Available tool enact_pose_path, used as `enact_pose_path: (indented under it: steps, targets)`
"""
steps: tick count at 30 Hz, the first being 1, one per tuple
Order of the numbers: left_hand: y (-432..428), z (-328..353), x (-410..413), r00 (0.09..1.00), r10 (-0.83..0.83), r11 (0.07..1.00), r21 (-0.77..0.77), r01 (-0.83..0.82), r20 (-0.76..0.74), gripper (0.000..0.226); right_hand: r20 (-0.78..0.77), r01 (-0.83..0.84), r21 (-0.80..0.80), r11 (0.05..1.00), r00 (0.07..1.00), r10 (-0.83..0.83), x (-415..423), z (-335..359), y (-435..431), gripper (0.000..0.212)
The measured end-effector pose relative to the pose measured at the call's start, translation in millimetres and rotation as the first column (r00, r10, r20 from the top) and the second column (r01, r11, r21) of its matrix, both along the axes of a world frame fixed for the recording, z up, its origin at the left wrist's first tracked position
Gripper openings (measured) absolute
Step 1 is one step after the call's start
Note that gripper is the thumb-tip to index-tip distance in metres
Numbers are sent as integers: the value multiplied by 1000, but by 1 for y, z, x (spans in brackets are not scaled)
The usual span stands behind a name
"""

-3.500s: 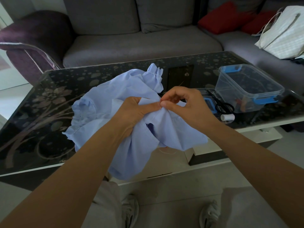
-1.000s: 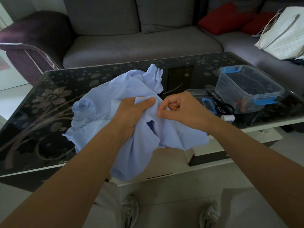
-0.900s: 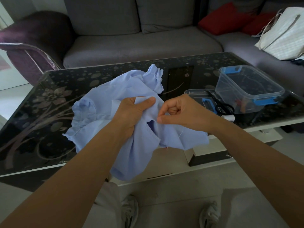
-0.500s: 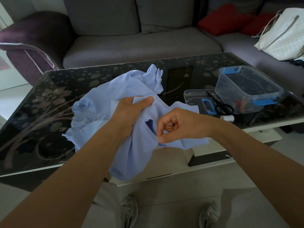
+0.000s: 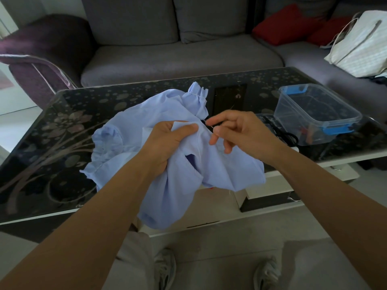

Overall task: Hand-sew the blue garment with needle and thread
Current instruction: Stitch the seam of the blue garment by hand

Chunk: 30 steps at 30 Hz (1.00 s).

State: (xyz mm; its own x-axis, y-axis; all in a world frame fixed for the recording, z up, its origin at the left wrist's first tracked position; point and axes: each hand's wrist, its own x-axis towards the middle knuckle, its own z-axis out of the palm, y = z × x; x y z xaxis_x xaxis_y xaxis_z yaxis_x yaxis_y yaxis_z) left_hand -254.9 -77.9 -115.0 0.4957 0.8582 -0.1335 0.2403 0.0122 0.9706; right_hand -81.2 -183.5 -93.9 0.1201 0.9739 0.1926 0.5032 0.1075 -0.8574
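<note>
Fingers (image 5: 219,118) of the right hand (image 5: 240,135) - thumb and forefinger nipped on what looks like the needle (image 5: 210,126), too thin to be sure; the rest loosely spread. It lies crosswise, aimed left at the blue garment (image 5: 209,164) fold that the left hand (image 5: 165,143) grips just beside it, over the table (image 5: 62,143) near edge.

Clothing seen from above
Light grey trousers (image 5: 134,260) are worn with pale sneakers (image 5: 165,268); both forearms (image 5: 104,206) are left bare.
</note>
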Motion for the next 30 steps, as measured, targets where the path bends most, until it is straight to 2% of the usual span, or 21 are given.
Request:
enact_pose_path:
  steps: [6, 13, 30]
  targets:
    - [-7, 6, 1, 1000, -15, 999, 37, 16, -17, 44, 66, 65, 115, 991, 995, -73, 0, -2, 0, 16]
    - [-10, 10, 0, 1000, -27, 997, 71, 27, -13, 38, 93, 24, 73, 997, 995, -30, 3, -1, -1, 19]
    - [-12, 9, -1, 995, -36, 995, 94, 45, -97, 48, 78, 8, 36, 999, 997, -11, 4, -1, -1, 20]
